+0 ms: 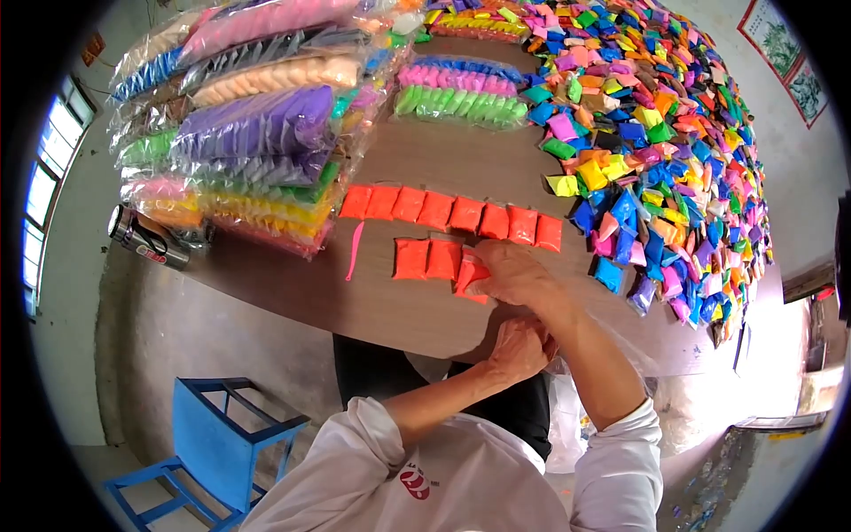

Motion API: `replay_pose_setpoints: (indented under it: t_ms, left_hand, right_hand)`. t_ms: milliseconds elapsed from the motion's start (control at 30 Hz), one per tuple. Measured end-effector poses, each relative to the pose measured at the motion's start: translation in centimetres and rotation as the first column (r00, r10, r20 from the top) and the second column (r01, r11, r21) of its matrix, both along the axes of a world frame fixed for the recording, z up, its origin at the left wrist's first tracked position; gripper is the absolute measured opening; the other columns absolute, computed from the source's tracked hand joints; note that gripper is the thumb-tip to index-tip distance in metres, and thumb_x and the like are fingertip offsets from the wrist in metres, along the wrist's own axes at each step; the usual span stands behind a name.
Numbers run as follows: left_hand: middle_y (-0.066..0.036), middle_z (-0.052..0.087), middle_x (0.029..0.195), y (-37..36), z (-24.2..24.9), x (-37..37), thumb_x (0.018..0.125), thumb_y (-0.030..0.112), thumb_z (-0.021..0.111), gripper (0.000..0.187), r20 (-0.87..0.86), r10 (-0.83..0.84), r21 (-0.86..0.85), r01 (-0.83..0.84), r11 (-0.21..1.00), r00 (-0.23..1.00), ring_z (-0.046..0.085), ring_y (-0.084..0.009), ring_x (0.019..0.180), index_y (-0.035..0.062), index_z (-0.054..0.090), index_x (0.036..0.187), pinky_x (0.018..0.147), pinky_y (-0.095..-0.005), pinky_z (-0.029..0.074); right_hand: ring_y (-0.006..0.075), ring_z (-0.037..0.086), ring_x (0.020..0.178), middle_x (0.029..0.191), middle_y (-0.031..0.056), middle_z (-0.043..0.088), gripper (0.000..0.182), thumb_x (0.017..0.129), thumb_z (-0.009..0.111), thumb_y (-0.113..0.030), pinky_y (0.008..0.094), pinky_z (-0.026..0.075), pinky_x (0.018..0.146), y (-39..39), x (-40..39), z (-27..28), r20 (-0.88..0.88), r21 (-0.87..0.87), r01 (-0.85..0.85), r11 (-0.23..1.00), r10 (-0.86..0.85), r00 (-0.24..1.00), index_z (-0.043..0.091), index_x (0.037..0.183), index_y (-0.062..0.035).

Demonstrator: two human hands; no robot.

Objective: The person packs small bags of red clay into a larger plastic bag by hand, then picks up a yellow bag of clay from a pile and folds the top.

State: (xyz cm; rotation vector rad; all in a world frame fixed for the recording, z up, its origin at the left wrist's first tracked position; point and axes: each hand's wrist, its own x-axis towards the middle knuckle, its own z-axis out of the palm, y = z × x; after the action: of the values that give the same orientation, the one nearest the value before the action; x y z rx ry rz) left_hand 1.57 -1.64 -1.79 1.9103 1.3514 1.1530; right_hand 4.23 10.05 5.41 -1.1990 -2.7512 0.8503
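Note:
My right hand (512,273) reaches over the table, its fingers closed on a red-orange packet (468,273) that sits tilted. Beside it lie two more red-orange packets (410,259), and above them runs a row of several such packets (434,210). My left hand (519,349) is curled at the table's front edge, just below my right wrist. What its fingers hold, if anything, is hidden. Clear plastic (620,346) shows to the right, behind my right forearm. A thin pink strip (355,251) lies left of the packets.
Stacked clear bags of coloured packets (253,133) stand on the table's left. A large heap of loose coloured packets (656,151) covers the right. More bagged packets (461,93) lie at the back. A steel flask (146,239) is at the left edge; a blue chair (208,443) stands below.

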Motion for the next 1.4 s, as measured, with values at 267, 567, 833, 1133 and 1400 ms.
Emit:
replay_pose_setpoints:
  t_ms: [267,567,833,1133,1400]
  left_hand:
    - [-0.014,0.068,0.088,0.0,0.2,0.2,0.081,0.015,0.072,0.018,0.107,0.019,-0.053,-0.013,0.998,0.994,0.067,-0.0314,0.086,0.0076,0.068,0.097,0.073,-0.0433,0.052]
    - [-0.021,0.064,0.077,1.2,-1.4,-0.2,0.099,0.035,0.055,0.034,0.172,0.097,-0.195,-0.062,0.979,0.980,0.063,-0.0439,0.074,0.0044,0.067,0.090,0.065,-0.0484,0.049]
    - [-0.018,0.061,0.069,0.6,2.3,0.5,0.103,0.041,0.046,0.044,0.187,0.101,-0.219,-0.058,0.974,0.977,0.063,-0.0382,0.066,0.0045,0.067,0.090,0.062,-0.0472,0.046]
    - [-0.022,0.060,0.068,0.7,1.9,0.5,0.104,0.040,0.045,0.048,0.189,0.134,-0.232,-0.088,0.969,0.973,0.062,-0.0401,0.067,0.0003,0.066,0.089,0.063,-0.0466,0.046]
    - [-0.023,0.062,0.075,0.8,2.1,-0.1,0.104,0.036,0.045,0.043,0.068,0.100,-0.251,-0.080,0.965,0.993,0.063,-0.0430,0.075,0.0008,0.066,0.091,0.067,-0.0473,0.047]
  right_hand:
    - [0.0389,0.061,0.110,0.114,0.0195,0.064,0.056,0.073,0.081,-0.020,0.0463,0.050,0.090,-4.3,0.8,5.9,-0.253,0.088,0.193,0.977,-0.166,0.953,0.058,0.121,-0.0022]
    - [0.0129,0.061,0.094,0.102,0.0048,0.063,0.049,0.076,0.086,-0.021,0.0272,0.049,0.083,-11.8,13.9,12.7,-0.636,-0.221,0.279,0.935,-0.355,0.685,0.060,0.113,-0.0009]
    - [0.0137,0.063,0.085,0.092,0.0086,0.067,0.036,0.083,0.080,-0.016,0.0298,0.051,0.077,-11.6,14.5,2.8,-0.645,-0.286,0.732,0.618,-0.689,0.330,0.060,0.108,0.0006]
    - [0.0413,0.067,0.072,0.078,0.0188,0.067,0.033,0.077,0.075,-0.022,0.0471,0.053,0.065,-13.3,12.5,-0.3,-0.378,0.105,0.741,0.663,-0.663,0.646,0.059,0.099,-0.0033]
    - [0.0332,0.064,0.083,0.100,0.0207,0.061,0.057,0.078,0.079,-0.024,0.0407,0.053,0.075,-13.7,13.1,0.1,-0.447,-0.231,0.583,0.779,-0.617,0.647,0.057,0.124,0.0002]
